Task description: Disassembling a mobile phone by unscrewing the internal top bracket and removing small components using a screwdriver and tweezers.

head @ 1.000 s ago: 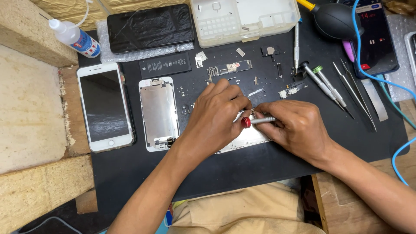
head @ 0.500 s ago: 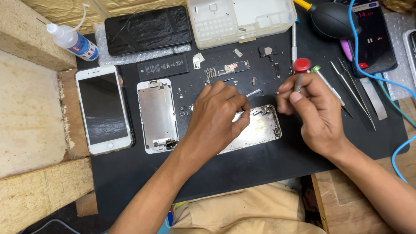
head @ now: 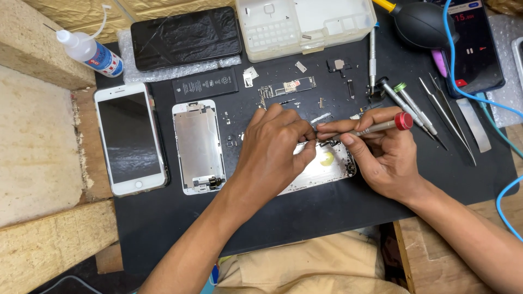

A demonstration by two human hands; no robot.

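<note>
Black rubber work mat (head: pixel 305 218) covers most of the wooden tabletop (head: pixel 43 163) and serves as the landmark for everything else. At the mat's upper edge sits a translucent white plastic parts tray (head: pixel 305 22), with a dark cracked phone screen on bubble wrap (head: pixel 185 37) to the tray's left. On the mat's left edge lies a white smartphone with a dark screen (head: pixel 131 139), and just beside it, further onto the mat, a detached white display panel showing its silver metal back (head: pixel 199 146). Near the mat's centre rests the opened silver phone housing (head: pixel 327 166), largely hidden under both hands. The left hand (head: pixel 275 149) presses down on the housing with fingertips pinched close at its upper edge; whether they hold a small part I cannot tell. The right hand (head: pixel 387 163) keeps a closed grip around a slim silver screwdriver with a red cap (head: pixel 376 128), its tip aimed at that same upper edge. The housing looks light, stiff and thin, likely slippery on bare metal and delicate inside, so it is best steadied by its outer rim. Spare precision drivers and tweezers (head: pixel 430 111) lie on the mat's right side.
</note>
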